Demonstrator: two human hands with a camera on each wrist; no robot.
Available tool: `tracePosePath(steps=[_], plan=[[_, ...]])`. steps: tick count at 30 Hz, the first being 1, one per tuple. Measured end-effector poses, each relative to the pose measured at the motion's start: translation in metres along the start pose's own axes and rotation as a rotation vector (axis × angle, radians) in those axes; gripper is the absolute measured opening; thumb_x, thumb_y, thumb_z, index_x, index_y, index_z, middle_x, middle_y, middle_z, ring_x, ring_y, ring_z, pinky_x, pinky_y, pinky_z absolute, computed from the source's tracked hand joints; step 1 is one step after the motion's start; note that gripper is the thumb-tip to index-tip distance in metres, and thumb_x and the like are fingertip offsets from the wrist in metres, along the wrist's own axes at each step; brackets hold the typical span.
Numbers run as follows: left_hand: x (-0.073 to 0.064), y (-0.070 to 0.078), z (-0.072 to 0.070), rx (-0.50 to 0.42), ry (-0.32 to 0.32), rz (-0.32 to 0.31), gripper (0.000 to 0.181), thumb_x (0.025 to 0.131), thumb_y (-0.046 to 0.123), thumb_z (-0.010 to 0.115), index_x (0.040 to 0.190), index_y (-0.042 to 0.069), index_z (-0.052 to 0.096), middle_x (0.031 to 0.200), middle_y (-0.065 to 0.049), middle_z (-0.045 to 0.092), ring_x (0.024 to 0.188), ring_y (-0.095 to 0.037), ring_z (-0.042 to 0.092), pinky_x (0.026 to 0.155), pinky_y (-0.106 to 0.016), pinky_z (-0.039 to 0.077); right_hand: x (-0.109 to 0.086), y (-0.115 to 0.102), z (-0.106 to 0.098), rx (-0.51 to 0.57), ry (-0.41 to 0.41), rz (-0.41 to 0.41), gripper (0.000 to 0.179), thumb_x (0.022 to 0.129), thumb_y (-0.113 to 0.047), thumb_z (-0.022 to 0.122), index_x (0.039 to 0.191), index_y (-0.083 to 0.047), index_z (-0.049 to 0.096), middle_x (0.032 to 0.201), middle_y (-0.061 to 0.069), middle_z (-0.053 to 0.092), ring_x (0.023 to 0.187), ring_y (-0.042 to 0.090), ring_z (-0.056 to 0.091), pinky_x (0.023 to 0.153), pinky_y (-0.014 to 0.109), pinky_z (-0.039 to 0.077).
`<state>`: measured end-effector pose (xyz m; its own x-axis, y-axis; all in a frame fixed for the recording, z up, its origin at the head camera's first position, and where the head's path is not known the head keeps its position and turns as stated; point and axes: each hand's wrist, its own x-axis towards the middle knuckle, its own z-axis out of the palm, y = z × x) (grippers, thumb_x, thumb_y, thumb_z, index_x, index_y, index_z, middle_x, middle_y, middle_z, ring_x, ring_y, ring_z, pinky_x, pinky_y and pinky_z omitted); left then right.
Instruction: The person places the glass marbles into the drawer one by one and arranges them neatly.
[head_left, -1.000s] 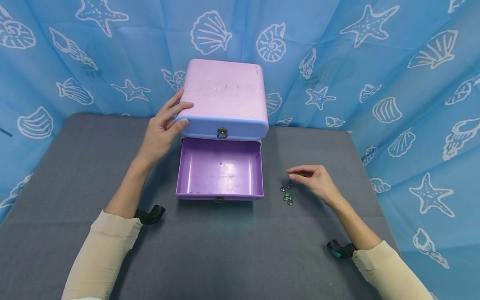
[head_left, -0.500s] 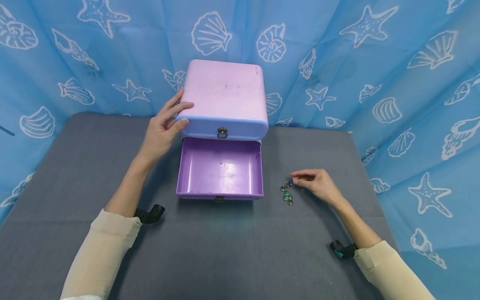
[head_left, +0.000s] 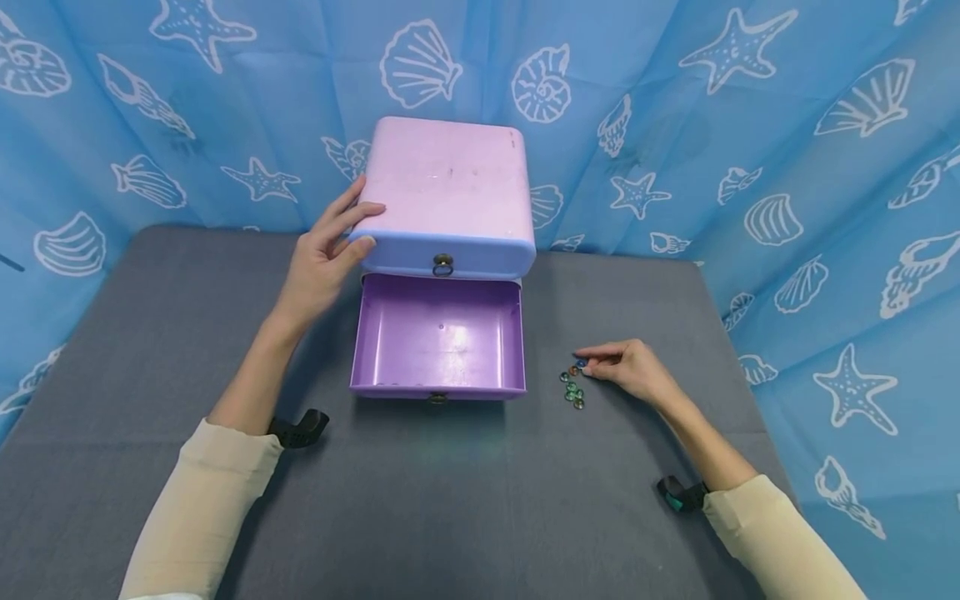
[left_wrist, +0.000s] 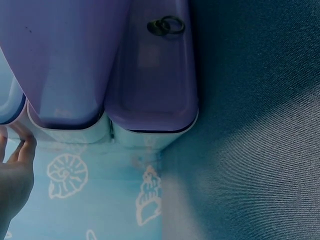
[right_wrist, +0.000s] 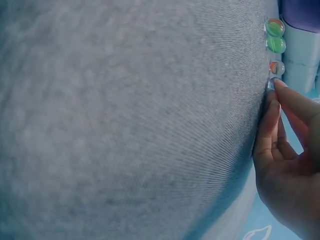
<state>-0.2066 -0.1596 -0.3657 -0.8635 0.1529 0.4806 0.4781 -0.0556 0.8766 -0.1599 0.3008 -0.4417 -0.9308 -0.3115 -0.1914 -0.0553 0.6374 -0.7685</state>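
Note:
My left hand point(head_left: 318, 267) rests on the front left corner of a small plastic drawer cabinet point(head_left: 450, 179). Its thumb touches the blue front of the top drawer point(head_left: 483, 258), and its fingers lie along the top edge and side. Below that, a purple drawer point(head_left: 442, 333) is pulled out. To the right of the cabinet, my right hand point(head_left: 633, 371) pinches a blue marble point(right_wrist: 271, 84) at the tabletop between thumb and index finger. Several other glass marbles, green point(right_wrist: 275, 44) and orange-tinted point(right_wrist: 276, 68), lie close beside its fingertips.
A grey cloth point(head_left: 450, 508) covers the table. A blue curtain with white shells point(head_left: 652, 100) hangs right behind the cabinet. In the left wrist view, a lower drawer with a ring pull point(left_wrist: 152, 75) sits closed under the pulled-out one.
The right hand's fingertips have lowered and shifted slightly around the blue marble, closing on it. The left hand, cabinet and other marbles stay put.

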Motion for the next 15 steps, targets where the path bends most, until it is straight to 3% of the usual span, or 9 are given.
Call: tracePosePath(steps=[9, 15], plan=[[-0.0004, 0.0022, 0.0007, -0.002, 0.006, -0.003, 0.038, 0.095, -0.009, 0.057, 0.131, 0.001, 0.063, 0.161, -0.006, 0.031, 0.148, -0.022, 0.027, 0.107, -0.025, 0.041, 0.0027, 0.0015, 0.0015, -0.054, 0.013, 0.02, 0.028, 0.091, -0.016, 0.074, 0.117, -0.007, 0.074, 0.104, 0.013, 0.072, 0.084, 0.017, 0.066, 0.066, 0.027, 0.055], [0.0002, 0.003, 0.0013, 0.015, 0.007, -0.006, 0.038, 0.096, -0.009, 0.057, 0.133, -0.001, 0.061, 0.161, -0.006, 0.031, 0.148, -0.022, 0.026, 0.109, -0.027, 0.039, 0.0044, 0.0044, 0.0011, -0.076, 0.023, 0.011, 0.024, 0.091, -0.017, 0.074, 0.114, -0.009, 0.076, 0.1, 0.011, 0.072, 0.076, 0.017, 0.061, 0.057, 0.026, 0.048]])
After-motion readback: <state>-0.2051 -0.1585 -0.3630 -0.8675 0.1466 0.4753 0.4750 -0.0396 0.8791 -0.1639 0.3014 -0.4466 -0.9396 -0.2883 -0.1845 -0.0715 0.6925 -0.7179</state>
